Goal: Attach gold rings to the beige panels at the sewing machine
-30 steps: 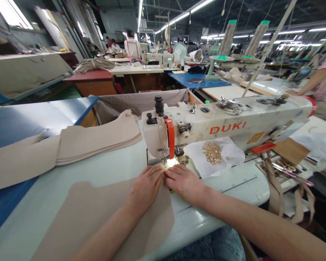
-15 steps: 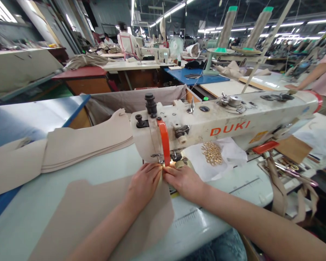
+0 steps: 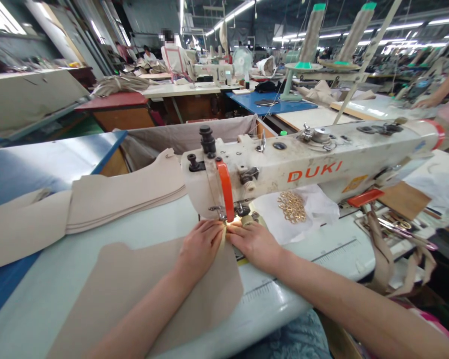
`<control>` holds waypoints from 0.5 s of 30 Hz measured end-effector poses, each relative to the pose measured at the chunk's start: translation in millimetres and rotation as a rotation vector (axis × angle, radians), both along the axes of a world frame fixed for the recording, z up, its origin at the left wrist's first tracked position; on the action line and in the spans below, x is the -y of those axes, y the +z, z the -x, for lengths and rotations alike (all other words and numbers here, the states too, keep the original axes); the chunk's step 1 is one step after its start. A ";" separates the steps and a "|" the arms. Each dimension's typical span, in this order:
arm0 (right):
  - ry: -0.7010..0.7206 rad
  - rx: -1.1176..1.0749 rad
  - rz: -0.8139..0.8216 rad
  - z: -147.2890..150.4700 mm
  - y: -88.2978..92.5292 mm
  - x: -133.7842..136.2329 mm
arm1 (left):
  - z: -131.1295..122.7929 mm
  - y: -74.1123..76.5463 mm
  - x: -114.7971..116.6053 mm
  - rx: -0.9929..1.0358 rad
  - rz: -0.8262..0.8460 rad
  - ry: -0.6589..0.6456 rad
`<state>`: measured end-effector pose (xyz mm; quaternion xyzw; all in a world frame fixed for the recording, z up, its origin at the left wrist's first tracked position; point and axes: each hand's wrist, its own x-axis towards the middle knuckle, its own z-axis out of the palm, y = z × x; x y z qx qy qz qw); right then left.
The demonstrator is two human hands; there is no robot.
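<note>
Under the needle end of a white sewing machine with an orange guard lies a beige fabric piece, spread flat over the pale table. My left hand rests on it with fingers pressed together, gripping its edge just left of the needle. From the other side, my right hand pinches the same edge close to the presser foot, its fingertips almost meeting the left ones. A narrow lighter strip shows between the two hands. The exact spot under the fingertips is hidden.
A stack of cut beige pieces lies at left. Gold metal rings sit on white cloth behind my right hand. Scissors and fabric strips are at right. Thread cones stand behind; another person's arm shows far right.
Both hands stay at the needle, with only a slight shift. The view has moved a little, and the person at far right has moved toward the picture's edge.
</note>
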<state>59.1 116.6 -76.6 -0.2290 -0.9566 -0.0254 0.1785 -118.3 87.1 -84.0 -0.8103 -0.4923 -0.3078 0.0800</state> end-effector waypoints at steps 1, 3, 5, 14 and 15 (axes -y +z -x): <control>0.004 -0.003 0.000 -0.7 0.5 0.2 | 0.5 -0.8 0.7 -0.004 0.003 0.002; 0.024 -0.016 -0.011 -2.2 0.8 0.5 | 1.6 -2.3 3.2 -0.019 0.008 0.015; 0.045 -0.031 -0.019 -3.4 0.4 0.3 | 2.8 -3.5 6.4 -0.046 0.016 0.033; 0.049 -0.027 0.016 -2.6 0.9 -0.7 | 4.7 -6.7 11.9 -0.184 0.023 -0.007; 0.046 -0.022 0.017 -2.5 1.0 -0.6 | 4.7 -6.6 12.1 -0.201 0.018 -0.002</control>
